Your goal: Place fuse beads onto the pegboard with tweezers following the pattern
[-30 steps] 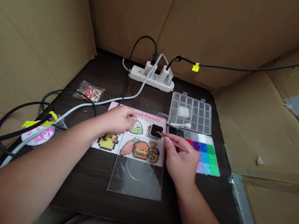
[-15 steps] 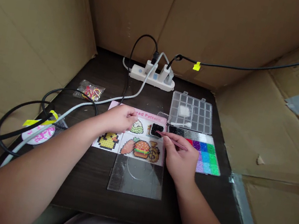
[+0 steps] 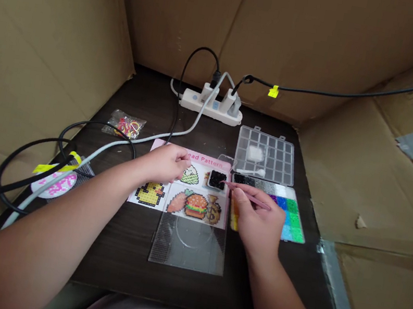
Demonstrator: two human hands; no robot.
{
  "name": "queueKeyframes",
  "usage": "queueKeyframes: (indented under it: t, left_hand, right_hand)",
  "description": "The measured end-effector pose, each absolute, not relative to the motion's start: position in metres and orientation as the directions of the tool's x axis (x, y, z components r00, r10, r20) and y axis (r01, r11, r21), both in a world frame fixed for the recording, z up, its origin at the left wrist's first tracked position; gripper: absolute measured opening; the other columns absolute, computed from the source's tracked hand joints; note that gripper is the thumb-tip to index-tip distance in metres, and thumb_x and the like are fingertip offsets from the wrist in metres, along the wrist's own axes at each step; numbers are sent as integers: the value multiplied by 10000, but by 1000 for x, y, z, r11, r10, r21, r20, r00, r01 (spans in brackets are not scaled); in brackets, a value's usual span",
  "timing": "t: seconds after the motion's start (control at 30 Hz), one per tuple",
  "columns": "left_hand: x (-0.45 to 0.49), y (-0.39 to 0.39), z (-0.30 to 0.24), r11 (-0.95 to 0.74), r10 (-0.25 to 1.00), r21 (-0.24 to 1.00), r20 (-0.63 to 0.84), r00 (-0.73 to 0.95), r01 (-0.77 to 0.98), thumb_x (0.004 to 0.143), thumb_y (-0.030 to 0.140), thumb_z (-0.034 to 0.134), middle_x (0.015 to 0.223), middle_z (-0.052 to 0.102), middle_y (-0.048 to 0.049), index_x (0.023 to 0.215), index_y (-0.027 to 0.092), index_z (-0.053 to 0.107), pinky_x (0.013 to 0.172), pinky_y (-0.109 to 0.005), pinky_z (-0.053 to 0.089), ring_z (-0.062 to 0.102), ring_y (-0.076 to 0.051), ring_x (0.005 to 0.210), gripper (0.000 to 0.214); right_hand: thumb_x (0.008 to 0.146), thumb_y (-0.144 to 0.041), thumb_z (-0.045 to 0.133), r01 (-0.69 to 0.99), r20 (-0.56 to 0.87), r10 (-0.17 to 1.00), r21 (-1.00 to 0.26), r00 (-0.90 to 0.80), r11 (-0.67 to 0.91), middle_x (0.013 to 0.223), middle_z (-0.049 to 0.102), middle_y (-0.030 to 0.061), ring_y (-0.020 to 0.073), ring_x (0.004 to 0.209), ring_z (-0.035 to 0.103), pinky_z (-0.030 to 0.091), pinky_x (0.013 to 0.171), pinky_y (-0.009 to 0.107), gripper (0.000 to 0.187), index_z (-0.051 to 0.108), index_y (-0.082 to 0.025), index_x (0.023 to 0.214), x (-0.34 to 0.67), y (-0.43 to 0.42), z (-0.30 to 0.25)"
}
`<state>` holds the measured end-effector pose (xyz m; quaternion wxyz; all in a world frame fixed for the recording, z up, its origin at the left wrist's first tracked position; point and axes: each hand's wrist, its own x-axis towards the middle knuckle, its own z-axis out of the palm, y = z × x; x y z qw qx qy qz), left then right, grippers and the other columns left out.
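Note:
My right hand (image 3: 258, 224) grips thin pink tweezers (image 3: 249, 196), whose tip reaches into a small square cup of black beads (image 3: 217, 179) standing on the pattern sheet. My left hand (image 3: 163, 163) rests curled on the pink bead pattern sheet (image 3: 188, 193), fingers closed near the sheet's top edge. The sheet shows a duck, a carrot, a burger and a money bag. A clear square pegboard (image 3: 188, 244) lies just below the sheet, nearest me. A tray of sorted coloured beads (image 3: 291, 216) sits right of the sheet, partly under my right hand.
The tray's open clear lid (image 3: 265, 155) lies behind it. A white power strip (image 3: 211, 105) with plugs and cables sits at the back. Black and grey cables loop at the left, beside a bag of coloured bands (image 3: 125, 125) and a pink-and-white round piece (image 3: 53, 184). Cardboard walls surround the dark table (image 3: 122, 251).
My right hand has shifted slightly right and over the bead tray, with the tweezers' tip still at the black bead cup. My left hand has stayed put.

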<state>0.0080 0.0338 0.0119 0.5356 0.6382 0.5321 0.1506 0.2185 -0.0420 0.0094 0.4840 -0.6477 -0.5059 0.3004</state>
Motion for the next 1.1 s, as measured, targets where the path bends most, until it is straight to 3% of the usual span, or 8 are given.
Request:
queueKeyframes:
  t: [0.2,0.5,0.83,1.1]
  left_hand:
    - [9,34,11,145,850,827,-385,359,542,870,310,434,650,563,-17,716,181,470,456,-200,350,477,-75,476,204]
    - [9,33,15,148,848,813,-397,352,563,860,299,443,670,575,-36,703,176,471,465,-215,385,500,-85,493,202]
    - [9,34,13,136,849,833,-377,371,536,885,272,437,672,573,-33,715,164,484,467,-200,370,473,-62,481,207]
    - [11,33,17,175,842,813,-415,343,555,879,280,455,654,562,-27,712,169,481,464,-210,380,476,-70,481,202]
  right_hand:
    - [738,-328,694,336,78,945,-941,318,-35,854,732,71,205,770,697,572,691,314,171,724,-180,817,229,-48,17]
    - [682,-352,754,425,61,925,-898,376,-113,798,729,17,153,704,685,566,627,231,175,732,-236,810,239,-58,25]
    - [710,-361,715,610,73,973,-788,219,-79,776,731,14,153,673,677,546,598,228,124,731,-247,754,245,-64,40]
    - [734,-305,681,633,13,995,-772,101,-54,775,730,22,172,691,686,560,605,252,89,721,-231,764,248,-64,43]
